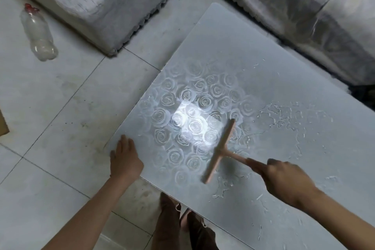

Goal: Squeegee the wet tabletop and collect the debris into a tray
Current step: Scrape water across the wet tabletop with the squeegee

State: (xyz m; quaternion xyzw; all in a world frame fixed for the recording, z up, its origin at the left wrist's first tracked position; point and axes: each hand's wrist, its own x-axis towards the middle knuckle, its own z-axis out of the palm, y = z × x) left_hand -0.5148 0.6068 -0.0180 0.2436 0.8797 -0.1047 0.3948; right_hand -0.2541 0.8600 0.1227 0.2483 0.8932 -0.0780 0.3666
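Clenched right hand [284, 178] round squeegee [220, 150] handle, blade down at tabletop [223, 46] middle, likely to drive water [294, 119] off; laid left hand [125, 158], fingers flat, on tabletop corner, seemingly to steady it.

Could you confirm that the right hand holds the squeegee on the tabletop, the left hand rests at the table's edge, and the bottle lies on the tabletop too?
Not quite: the head view shows the bottle lying on the floor, not the tabletop. The right hand does hold the squeegee there, and the left hand rests at the edge.
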